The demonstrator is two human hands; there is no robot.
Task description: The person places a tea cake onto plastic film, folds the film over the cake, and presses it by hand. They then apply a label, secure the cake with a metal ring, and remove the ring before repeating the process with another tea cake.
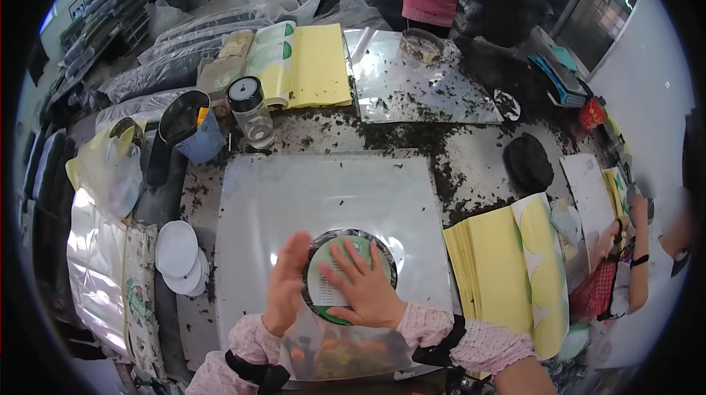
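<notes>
A round green-and-white label (325,286) lies on a dark, round, flat item (393,268) that shows as a shiny black rim around it. My right hand (368,288) rests flat on the label with its fingers spread. At the left edge of the round item, my left hand (285,292) is raised on its side, fingers stretched out and slightly blurred, holding nothing. Both hands are over a shiny pale board (257,196). Clear plastic film (346,354) lies between my wrists at the front edge.
Yellow label sheets (478,255) lie at right, with more yellow sheets (320,64) behind. At left are white discs (176,248), a blue pitcher (202,141) and a black-lidded jar (254,119). A dark round lump (528,163) sits among black flakes. Other people work right and behind.
</notes>
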